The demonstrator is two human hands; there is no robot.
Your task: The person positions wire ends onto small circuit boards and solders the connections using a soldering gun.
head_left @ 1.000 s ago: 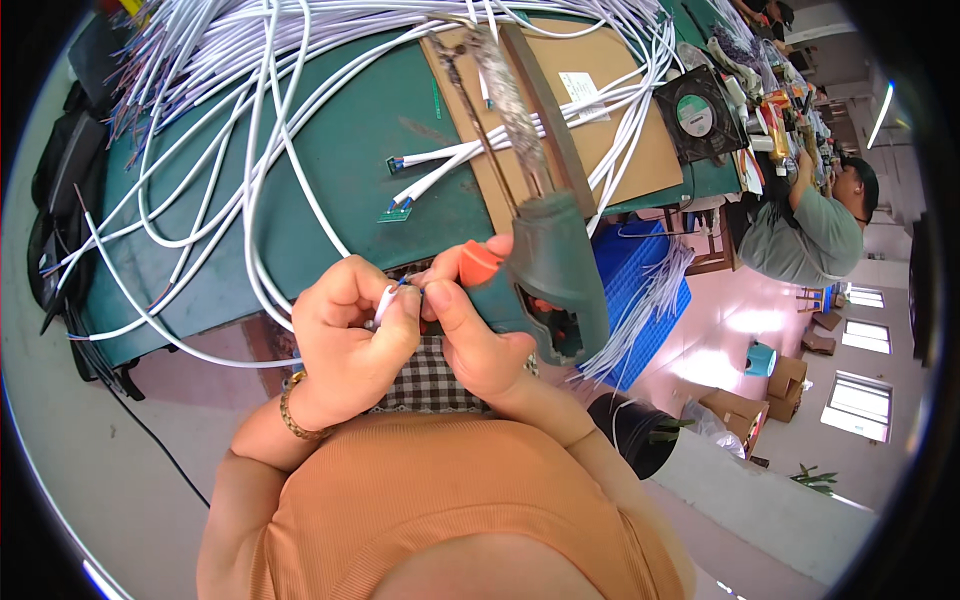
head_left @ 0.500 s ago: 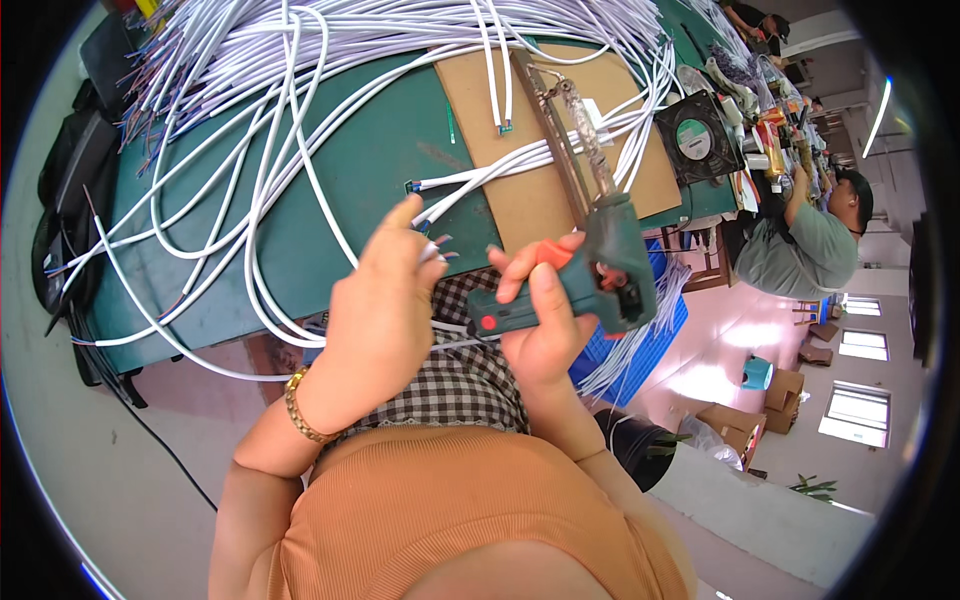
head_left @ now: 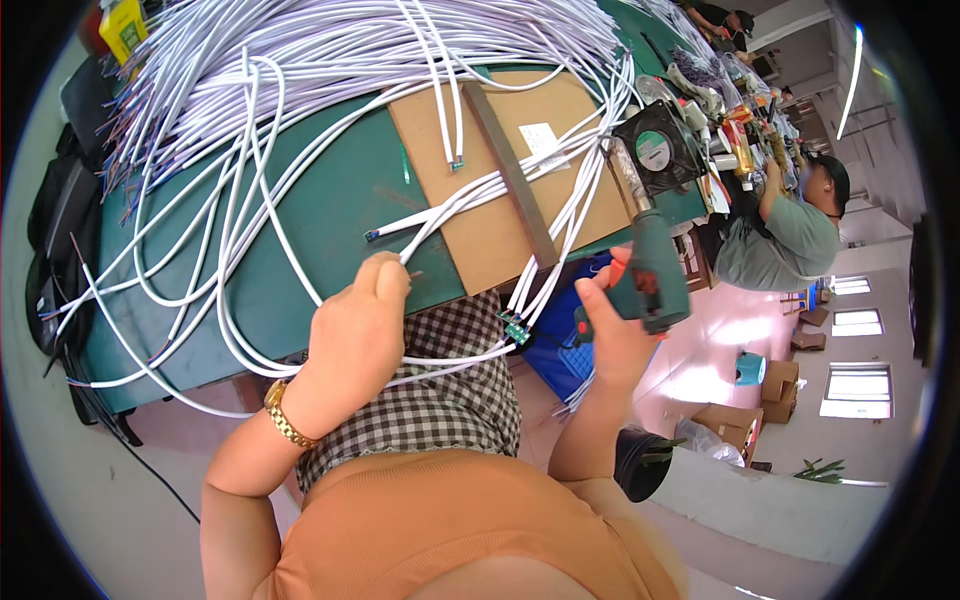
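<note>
My right hand [head_left: 618, 340] grips a dark green soldering gun [head_left: 655, 262], its metal tip pointing away over the table's right edge beside a fan. My left hand [head_left: 358, 325] is closed at the near table edge, fingertips at the end of a white cable [head_left: 425, 235]; thin wires poke out there. A brown bar [head_left: 510, 175] lies across the cables on a cardboard sheet [head_left: 430, 130]. Small green circuit boards [head_left: 516, 331] sit on cable ends hanging past the near edge, between my hands. Another cable end with a board [head_left: 457, 162] rests on the cardboard.
A large heap of white cables [head_left: 350, 45] covers the far side of the green table [head_left: 330, 190]. The black fan [head_left: 655, 150] stands at the right. Below it is a blue crate [head_left: 550, 365]. A person in a grey-green shirt [head_left: 775, 245] sits farther right.
The soldering gun has moved right, away from my left hand and off the bar. My left hand has dropped slightly toward me. Board-tipped cable ends at the near edge now show.
</note>
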